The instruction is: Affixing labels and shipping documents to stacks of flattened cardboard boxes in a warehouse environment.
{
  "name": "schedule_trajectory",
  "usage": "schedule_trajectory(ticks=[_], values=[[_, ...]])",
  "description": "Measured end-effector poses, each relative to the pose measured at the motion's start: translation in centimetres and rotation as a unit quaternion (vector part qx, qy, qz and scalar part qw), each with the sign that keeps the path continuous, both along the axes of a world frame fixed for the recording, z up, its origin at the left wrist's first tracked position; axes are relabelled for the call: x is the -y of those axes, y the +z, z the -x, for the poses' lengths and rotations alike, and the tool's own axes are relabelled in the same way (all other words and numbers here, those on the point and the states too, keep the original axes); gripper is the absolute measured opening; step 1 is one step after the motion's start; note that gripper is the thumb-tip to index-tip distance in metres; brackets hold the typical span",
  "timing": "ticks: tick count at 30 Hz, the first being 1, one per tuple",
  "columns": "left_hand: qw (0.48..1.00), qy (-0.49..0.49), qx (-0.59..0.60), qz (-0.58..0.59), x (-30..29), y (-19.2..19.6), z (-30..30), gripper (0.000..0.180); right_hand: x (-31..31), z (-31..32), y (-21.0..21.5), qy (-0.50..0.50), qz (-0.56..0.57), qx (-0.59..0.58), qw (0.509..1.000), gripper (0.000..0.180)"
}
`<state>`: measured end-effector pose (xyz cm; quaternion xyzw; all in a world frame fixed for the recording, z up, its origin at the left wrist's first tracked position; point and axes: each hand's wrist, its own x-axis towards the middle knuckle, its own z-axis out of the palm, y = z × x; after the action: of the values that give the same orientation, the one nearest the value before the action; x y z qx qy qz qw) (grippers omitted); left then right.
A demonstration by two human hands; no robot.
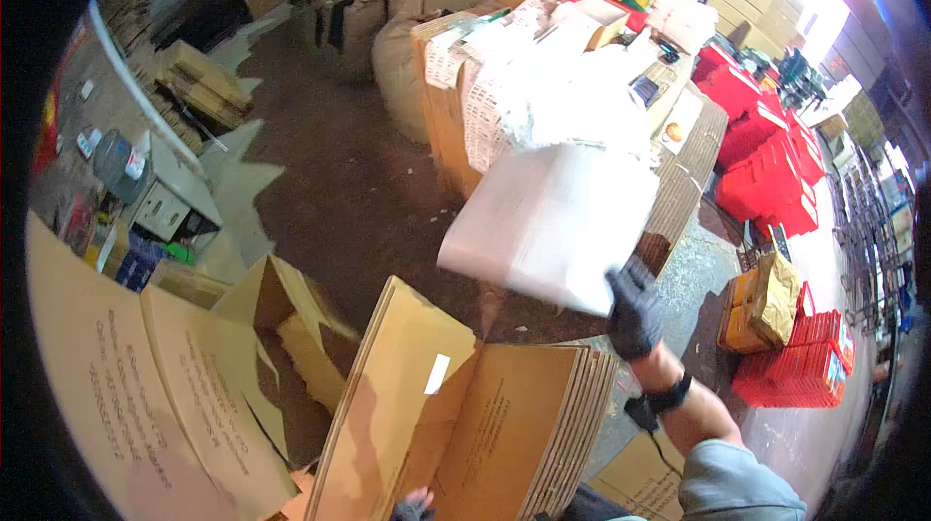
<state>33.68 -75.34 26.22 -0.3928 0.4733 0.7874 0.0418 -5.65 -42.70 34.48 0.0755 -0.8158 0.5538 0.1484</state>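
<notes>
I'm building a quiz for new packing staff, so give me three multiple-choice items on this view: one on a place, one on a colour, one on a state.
1. Where is the stack of flattened cardboard boxes?
A. below the white box
B. on the red crates
C. on a shelf

2. What colour is the glove on the right hand?
A. white
B. black
C. red

3. How is the white box held?
A. resting flat on the floor
B. lifted and tilted, gripped at its lower corner
C. sealed inside a crate

Key: 1 A, the stack stands at the lower edge, under the lifted box. 2 B, the glove looks black against the bare forearm. 3 B, the right hand grips its corner in the air. The left hand barely shows.
</notes>
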Motion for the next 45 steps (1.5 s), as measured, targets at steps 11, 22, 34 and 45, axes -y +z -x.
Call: schedule_trajectory(ticks=[11, 22, 34, 45], values=[[0.989, 0.142, -0.029, -0.022, 3.9, 1.8, -4.3, 0.041, 6.4, -17.0, -6.3, 0.421, -0.06, 0.388, 0.818, 0.016], [0.954, -0.01, 0.03, 0.299, 2.2, 5.0, -21.4, 0.041, 29.0, -38.0, -2.8, 0.694, -0.113, 0.029, 0.71, 0.057], [0.958, -0.011, 0.07, 0.277, 0.3, 2.1, -33.7, 0.041, 28.8, -52.1, -10.8, 0.795, -0.139, 0.129, 0.576, 0.026], [0.881, 0.324, 0.173, 0.299, -3.7, -3.0, -40.5, 0.074, 31.7, -46.7, -16.7, 0.261, 0.044, 0.455, 0.85, 0.018]])
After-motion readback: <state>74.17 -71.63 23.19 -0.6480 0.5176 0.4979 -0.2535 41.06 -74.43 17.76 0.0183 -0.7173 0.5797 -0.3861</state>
